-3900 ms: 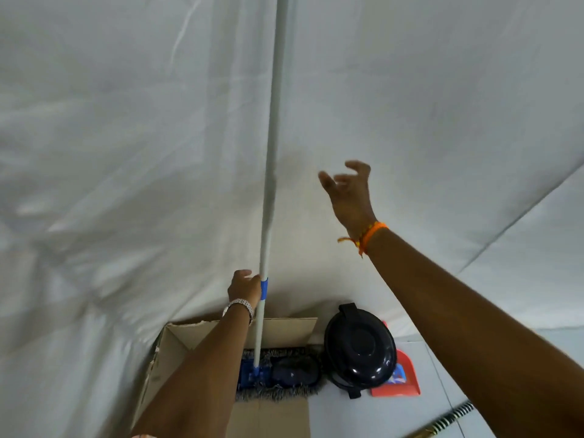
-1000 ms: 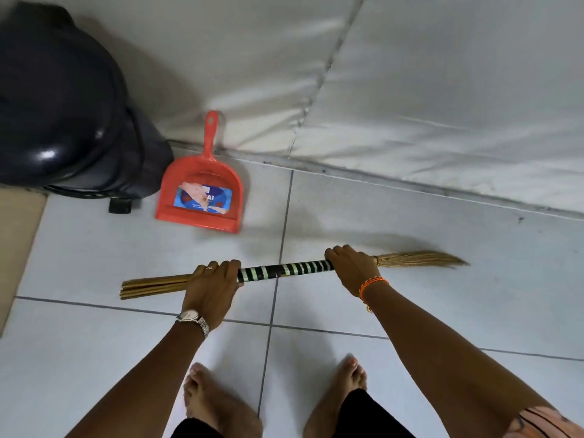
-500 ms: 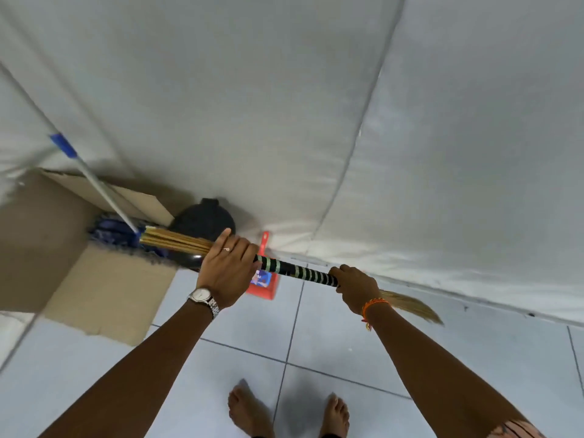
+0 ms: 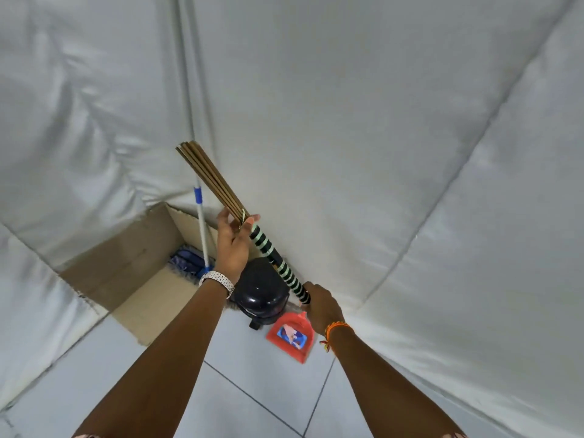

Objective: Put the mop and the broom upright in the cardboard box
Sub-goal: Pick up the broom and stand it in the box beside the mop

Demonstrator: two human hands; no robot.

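The broom (image 4: 274, 260), a bundle of brown sticks with a black-and-green striped wrap, is tilted with its stick end up and to the left. My left hand (image 4: 233, 245) grips it where the sticks meet the wrap. My right hand (image 4: 322, 306) grips its lower end; the brush tip is hidden behind that hand. The open cardboard box (image 4: 126, 263) stands on the floor at the left, against the white sheet. Inside it the mop stands upright, its white pole (image 4: 202, 229) with a blue band leaning on the sheet and its blue head (image 4: 186, 260) on the box floor.
A black lidded bin (image 4: 260, 294) stands right of the box, under the broom. A red dustpan (image 4: 292, 336) lies on the white tiled floor next to it. White sheets hang behind and at both sides, forming a corner.
Both hands have swung the broom from nearly level to steeply tilted, the stick end rising up and left. The view has turned toward the box.
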